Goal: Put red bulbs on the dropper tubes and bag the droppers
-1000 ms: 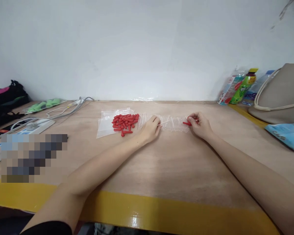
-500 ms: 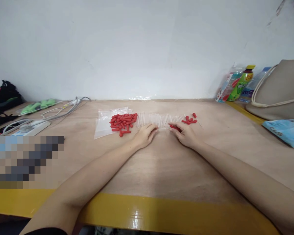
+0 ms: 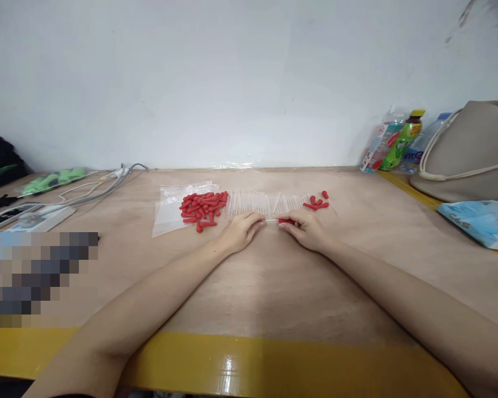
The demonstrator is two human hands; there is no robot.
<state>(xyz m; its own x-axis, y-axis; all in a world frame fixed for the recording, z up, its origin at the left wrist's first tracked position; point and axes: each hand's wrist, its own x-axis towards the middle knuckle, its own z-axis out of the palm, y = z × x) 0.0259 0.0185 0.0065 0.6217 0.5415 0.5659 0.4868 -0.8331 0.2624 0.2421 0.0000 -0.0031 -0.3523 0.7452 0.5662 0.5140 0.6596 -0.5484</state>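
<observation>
My left hand and my right hand meet near the middle of the wooden table. The left pinches one end of a thin clear tube. The right pinches a small red cap at the tube's other end. Just behind the hands lies a row of several clear tubes. A heap of red caps rests on a clear plastic bag to the left. A few loose red caps lie to the right of the tubes.
Bottles in plastic, a beige bag and a blue packet stand at the right. Cables, a power strip, a green packet and a black bag sit at the left. A yellow strip edges the table front.
My right hand left the small group of red caps and came left and nearer with one cap. My left hand drew a tube out of the row toward me. The two hands now meet.
</observation>
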